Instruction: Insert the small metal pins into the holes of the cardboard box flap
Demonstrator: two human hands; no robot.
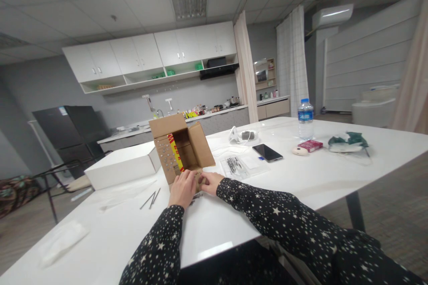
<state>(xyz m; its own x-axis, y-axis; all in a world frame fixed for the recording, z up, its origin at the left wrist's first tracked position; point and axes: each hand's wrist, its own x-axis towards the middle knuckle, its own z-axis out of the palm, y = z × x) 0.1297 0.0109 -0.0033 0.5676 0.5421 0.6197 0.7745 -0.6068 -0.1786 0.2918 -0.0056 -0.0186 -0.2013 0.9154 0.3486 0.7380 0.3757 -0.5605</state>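
Note:
A small brown cardboard box [182,142] lies on its side on the white table [301,178], its flaps open toward me, with a red and yellow strip inside. My left hand [183,188] rests on the box's near bottom flap, fingers curled over it. My right hand [210,182] touches the same flap from the right, fingers pinched at its edge. Both sleeves are black with white stars. What the fingers hold under the flap is hidden.
A flat white box [122,164] sits left of the cardboard box, thin metal rods [151,198] in front of it. A clear bag of small parts [236,165], a phone [267,152], a water bottle [305,119] and a red pack [310,145] lie to the right. Kitchen cabinets stand behind.

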